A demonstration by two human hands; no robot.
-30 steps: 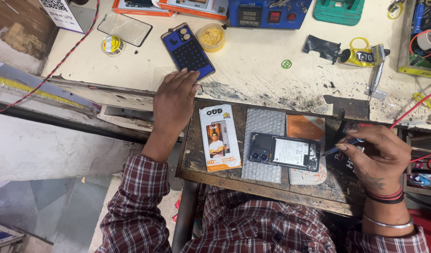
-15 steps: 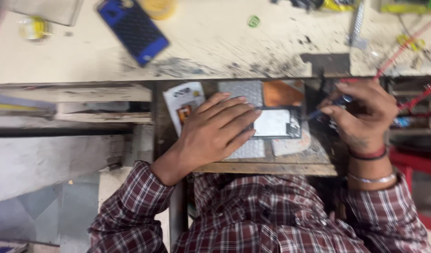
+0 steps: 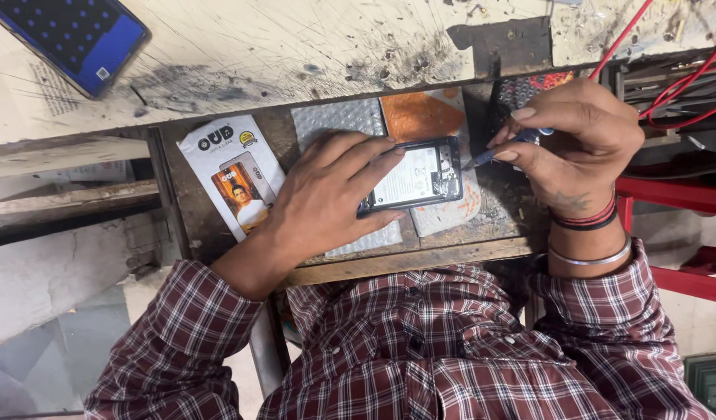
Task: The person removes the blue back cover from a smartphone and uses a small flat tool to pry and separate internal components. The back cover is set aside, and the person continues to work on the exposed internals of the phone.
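A dark phone with its back off [image 3: 420, 175] lies on a small wooden pull-out board [image 3: 451, 249] in front of me. My left hand [image 3: 327, 194] rests flat across its left half and holds it down. My right hand [image 3: 575, 140] grips a thin blue-handled tool [image 3: 502, 148] whose tip points at the phone's right end. Under the phone lie a silver padded pouch [image 3: 334, 120] and an orange-and-white card [image 3: 424, 117]. A white printed packet [image 3: 233, 175] sits just left of my left hand.
A scuffed white bench top [image 3: 295, 47] runs along the far side, with a blue dotted phone case [image 3: 70, 39] at its left. Red wires [image 3: 669, 85] and a red metal frame [image 3: 677, 198] are at the right. A tiled floor [image 3: 54, 358] shows at lower left.
My left hand came back from the blue case on the bench and settled on the open phone. The view has moved in closer over the board. My right hand still holds the tool.
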